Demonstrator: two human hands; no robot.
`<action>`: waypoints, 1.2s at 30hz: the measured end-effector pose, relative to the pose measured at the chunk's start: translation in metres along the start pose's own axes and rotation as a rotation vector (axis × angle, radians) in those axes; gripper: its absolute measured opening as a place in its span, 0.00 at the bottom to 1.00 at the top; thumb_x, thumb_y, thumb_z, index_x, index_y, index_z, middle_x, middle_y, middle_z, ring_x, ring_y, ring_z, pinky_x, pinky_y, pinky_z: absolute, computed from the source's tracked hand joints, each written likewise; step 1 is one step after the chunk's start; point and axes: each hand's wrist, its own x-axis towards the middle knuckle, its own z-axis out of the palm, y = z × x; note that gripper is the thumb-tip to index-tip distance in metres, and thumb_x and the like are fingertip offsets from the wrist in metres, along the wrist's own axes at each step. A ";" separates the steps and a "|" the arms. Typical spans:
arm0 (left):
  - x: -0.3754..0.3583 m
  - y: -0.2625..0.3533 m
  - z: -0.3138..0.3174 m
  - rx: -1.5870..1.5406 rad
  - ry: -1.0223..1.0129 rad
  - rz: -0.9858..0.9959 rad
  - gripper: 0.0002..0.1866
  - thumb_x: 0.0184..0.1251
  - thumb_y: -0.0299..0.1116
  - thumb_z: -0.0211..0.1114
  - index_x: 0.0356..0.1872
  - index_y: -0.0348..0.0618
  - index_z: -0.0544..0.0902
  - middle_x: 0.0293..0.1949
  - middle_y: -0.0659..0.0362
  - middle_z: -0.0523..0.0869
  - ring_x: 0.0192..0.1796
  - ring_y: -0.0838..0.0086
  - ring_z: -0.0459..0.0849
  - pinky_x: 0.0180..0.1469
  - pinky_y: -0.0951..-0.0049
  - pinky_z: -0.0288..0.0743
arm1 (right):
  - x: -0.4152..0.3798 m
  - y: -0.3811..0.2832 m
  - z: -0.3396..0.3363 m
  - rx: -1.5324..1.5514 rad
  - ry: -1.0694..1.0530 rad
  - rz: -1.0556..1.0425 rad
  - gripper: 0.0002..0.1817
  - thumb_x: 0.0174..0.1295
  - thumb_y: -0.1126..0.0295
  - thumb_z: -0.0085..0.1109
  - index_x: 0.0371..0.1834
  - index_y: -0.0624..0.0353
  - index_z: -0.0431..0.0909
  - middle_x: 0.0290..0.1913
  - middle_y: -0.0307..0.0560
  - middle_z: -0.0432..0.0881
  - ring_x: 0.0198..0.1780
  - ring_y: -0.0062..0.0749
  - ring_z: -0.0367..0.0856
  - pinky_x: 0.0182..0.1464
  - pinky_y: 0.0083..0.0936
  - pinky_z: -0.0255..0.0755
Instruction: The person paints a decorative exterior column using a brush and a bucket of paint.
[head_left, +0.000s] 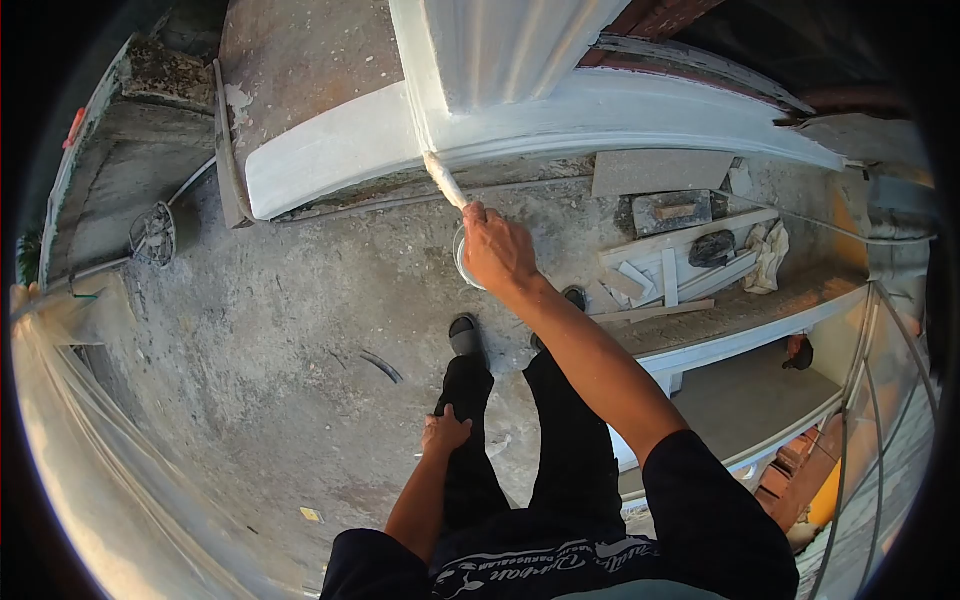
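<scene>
My right hand is closed around a paintbrush with whitish bristles or coating along it. The brush's tip meets the edge of a white-painted ledge, just below the corner of a white column. Partly hidden behind my right hand, a pale round container stands on the floor; its contents are not visible. My left hand rests on my left leg near the knee, fingers apart and holding nothing.
Scrap boards, a dark bag and a crumpled sack lie to the right. A wire basket-like container stands left, above plastic sheeting. A short dark strip lies on the concrete floor.
</scene>
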 end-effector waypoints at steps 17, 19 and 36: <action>-0.001 -0.004 0.017 0.029 0.136 -0.066 0.29 0.65 0.51 0.59 0.64 0.48 0.73 0.58 0.39 0.74 0.59 0.43 0.79 0.58 0.51 0.75 | 0.018 0.097 -0.039 -0.328 0.173 0.418 0.14 0.63 0.70 0.55 0.48 0.69 0.76 0.39 0.60 0.85 0.40 0.54 0.87 0.44 0.40 0.83; -0.003 -0.003 0.009 0.029 0.105 -0.074 0.31 0.66 0.50 0.57 0.67 0.46 0.71 0.60 0.38 0.74 0.61 0.43 0.78 0.62 0.52 0.74 | 0.020 0.034 -0.014 -0.288 0.095 0.244 0.20 0.61 0.71 0.57 0.53 0.74 0.74 0.40 0.60 0.85 0.37 0.51 0.88 0.39 0.38 0.85; 0.000 0.023 0.013 0.130 0.144 -0.084 0.27 0.68 0.49 0.57 0.63 0.45 0.73 0.56 0.37 0.76 0.56 0.41 0.80 0.59 0.50 0.74 | -0.102 0.138 0.183 0.101 -0.171 0.402 0.08 0.63 0.69 0.57 0.38 0.62 0.82 0.34 0.61 0.86 0.38 0.57 0.86 0.44 0.45 0.80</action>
